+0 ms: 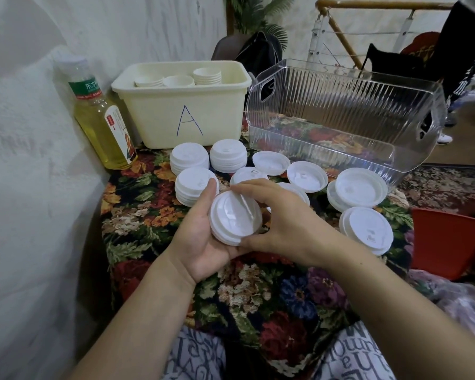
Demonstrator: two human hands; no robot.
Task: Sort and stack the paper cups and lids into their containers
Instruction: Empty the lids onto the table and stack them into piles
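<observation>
Cradling a short stack of white plastic cup lids at the frame's centre, your left hand curls beneath it, thumb against the far rim. Your right hand pinches the same stack, fingers over the top edge, thumb at the near rim. More white lid stacks lie on the floral tablecloth before the cream plastic bin marked A holding paper cups, and the clear ribbed container.

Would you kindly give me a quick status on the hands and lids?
Left hand and right hand both grip a lid stack. Clear bin holds no lids yet. Loose lids sit between stack and bin.
</observation>
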